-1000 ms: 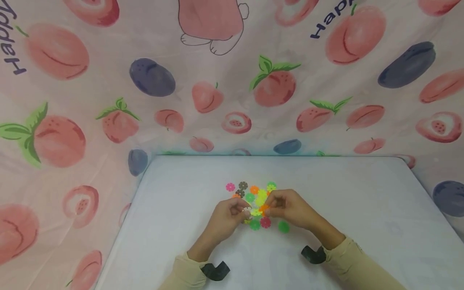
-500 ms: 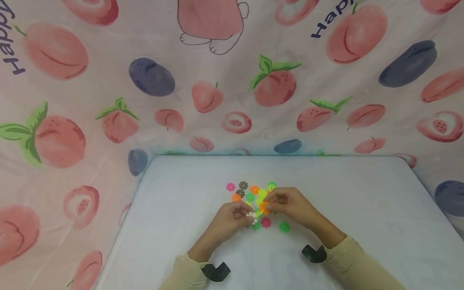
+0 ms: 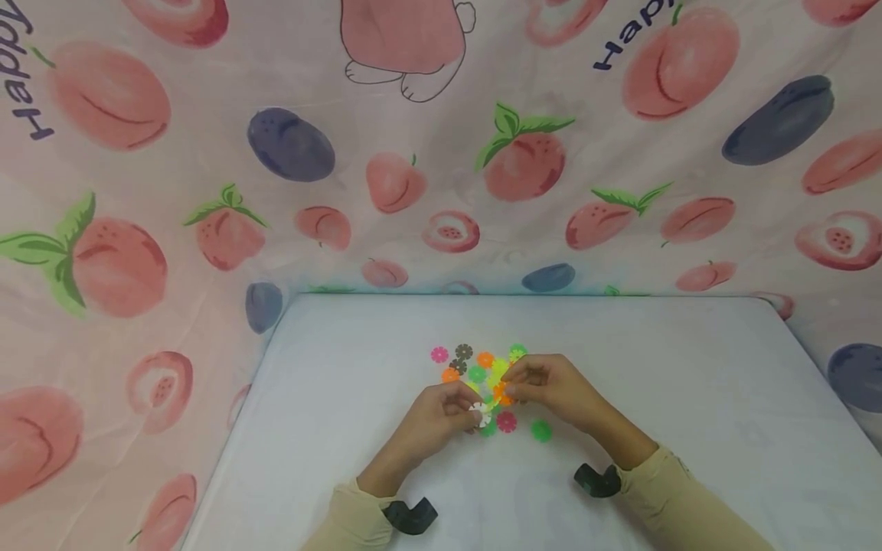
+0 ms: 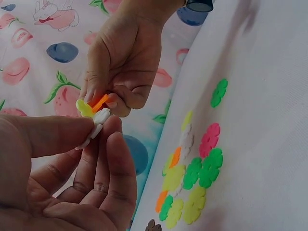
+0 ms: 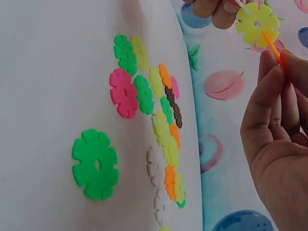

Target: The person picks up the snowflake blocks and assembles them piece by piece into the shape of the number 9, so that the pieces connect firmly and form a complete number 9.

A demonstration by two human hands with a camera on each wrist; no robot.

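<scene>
My left hand (image 3: 430, 419) pinches a white snowflake disc (image 4: 98, 126) between thumb and fingers. Opposite it, my right hand (image 3: 558, 390) pinches an orange snowflake disc (image 5: 273, 48), seen edge-on in the right wrist view. Between the two hands is a yellow snowflake disc (image 5: 257, 26), with the orange disc fitted at its rim. The white disc meets the yellow one at the other side; whether their slots interlock I cannot tell. Both hands hold these pieces above the table.
Loose snowflake discs lie on the white table (image 3: 344, 459) under the hands. Among them are a green disc (image 5: 95, 164), a pink-red disc (image 3: 506, 422) and a brown disc (image 3: 464, 352). A fruit-print cloth (image 3: 441, 153) hangs behind the table.
Over the second, my left hand has shifted slightly right and turned the white disc to face the head camera. The yellow disc has tilted. Little differs over the last half second.
</scene>
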